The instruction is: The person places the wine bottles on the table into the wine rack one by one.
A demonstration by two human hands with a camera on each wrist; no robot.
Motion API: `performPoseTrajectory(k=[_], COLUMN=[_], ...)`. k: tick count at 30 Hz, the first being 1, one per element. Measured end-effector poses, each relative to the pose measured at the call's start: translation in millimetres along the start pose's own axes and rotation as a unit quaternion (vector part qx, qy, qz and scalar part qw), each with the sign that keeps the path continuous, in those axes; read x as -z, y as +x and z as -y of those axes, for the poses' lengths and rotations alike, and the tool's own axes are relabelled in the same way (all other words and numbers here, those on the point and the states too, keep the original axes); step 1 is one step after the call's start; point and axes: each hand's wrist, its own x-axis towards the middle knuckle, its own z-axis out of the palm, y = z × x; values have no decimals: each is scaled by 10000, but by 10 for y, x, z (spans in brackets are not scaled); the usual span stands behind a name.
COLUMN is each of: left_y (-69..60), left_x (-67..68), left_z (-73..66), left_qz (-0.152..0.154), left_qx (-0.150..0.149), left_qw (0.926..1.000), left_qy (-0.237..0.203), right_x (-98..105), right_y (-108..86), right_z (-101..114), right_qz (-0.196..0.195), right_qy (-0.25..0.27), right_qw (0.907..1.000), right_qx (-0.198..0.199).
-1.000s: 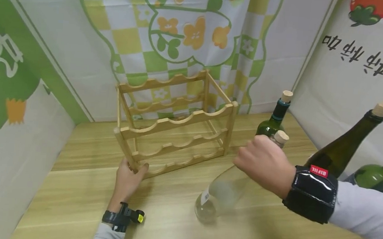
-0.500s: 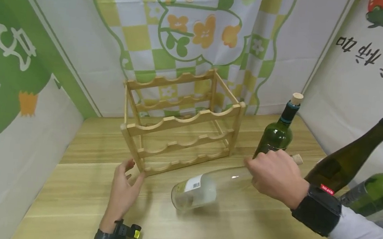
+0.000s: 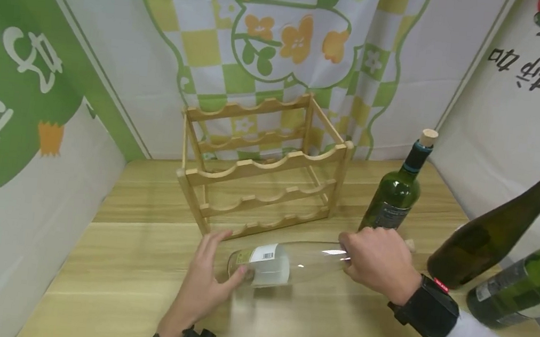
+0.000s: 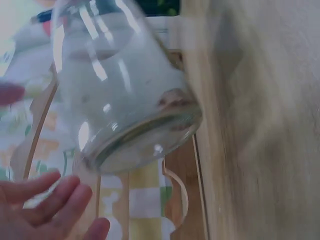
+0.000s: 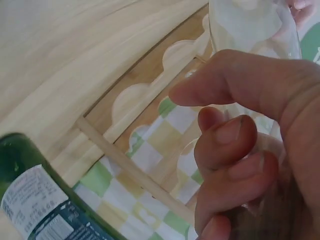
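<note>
A clear glass bottle with a white label lies nearly level above the table in the head view, its base to the left. My right hand grips it round the neck, and the cork end pokes out past the hand. Curled fingers round the neck also show in the right wrist view. Beside the base is my left hand, thumb and fingers spread. In the left wrist view its fingers are apart from the glass base. Just behind the bottle stands a wooden wine rack with scalloped rails; I see no bottles in it.
To the right stand a corked green bottle, a dark bottle and another green bottle. A patterned curtain hangs behind the rack. Printed panels flank the wooden table.
My right hand has tipped the clear bottle from slanted to nearly level, its base swinging left. My left hand has let go of the rack's corner and moved right to the bottle's base.
</note>
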Motion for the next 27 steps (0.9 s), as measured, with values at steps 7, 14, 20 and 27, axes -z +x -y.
performPoseTrajectory(k=[7, 14, 20, 27], left_y=[127, 268, 274, 262], left_x=[-51, -108, -135, -198], left_z=[-118, -190, -184, -125], left_qz=[238, 314, 400, 440], left_qx=[-1558, -2160, -2076, -2174], left_qw=[9723, 9403, 9339, 9313], left_qy=[1726, 2613, 2882, 2888], right_x=[-66, -124, -127, -109], right_y=[-1, -10, -30, -80], right_z=[91, 195, 257, 301], right_qz=[-255, -193, -173, -77], right_qy=[198, 539, 679, 679], right_qw=[9994, 9980, 9966, 9963], right_qx=[-98, -283, -423, -530])
